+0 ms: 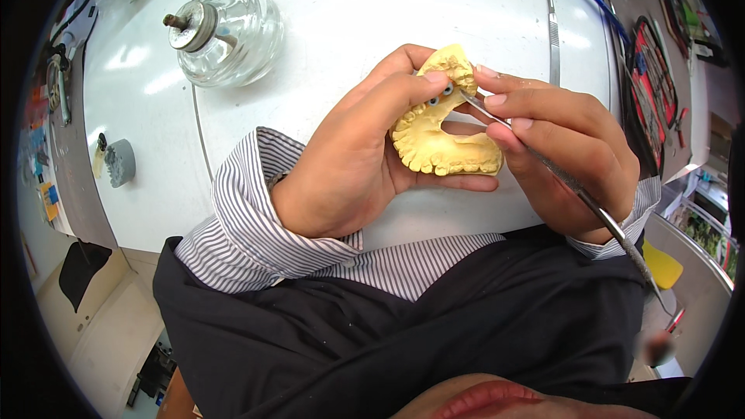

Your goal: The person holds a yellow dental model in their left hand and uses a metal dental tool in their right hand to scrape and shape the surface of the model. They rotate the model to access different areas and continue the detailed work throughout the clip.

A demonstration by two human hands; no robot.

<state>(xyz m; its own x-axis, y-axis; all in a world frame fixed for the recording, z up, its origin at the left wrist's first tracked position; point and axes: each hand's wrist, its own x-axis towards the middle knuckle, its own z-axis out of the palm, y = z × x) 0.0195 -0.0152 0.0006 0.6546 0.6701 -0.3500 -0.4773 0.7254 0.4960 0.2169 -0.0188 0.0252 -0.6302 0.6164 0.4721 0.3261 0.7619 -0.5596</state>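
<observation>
My left hand (341, 151) is closed around a yellow plaster dental model (419, 143), a horseshoe-shaped arch with teeth along its outer edge. The left thumb presses near small blue-grey rings (448, 89) set in the model's upper part. Pinched in my right hand (578, 128) is a metal dental carver (570, 185) with a knurled handle. Its tip meets or nearly meets the model just right of the rings; exact contact is hard to see. The carver's far end points down to the right, past my right wrist.
A glass spirit lamp (256, 39) with a metal collar stands at the upper left of the white table (349, 0). A scalpel (552, 31) lies at the upper right, near a blue cable (601, 4). A red-and-black tool case (650, 81) sits farther right. A grey cylindrical block (121, 163) is at left.
</observation>
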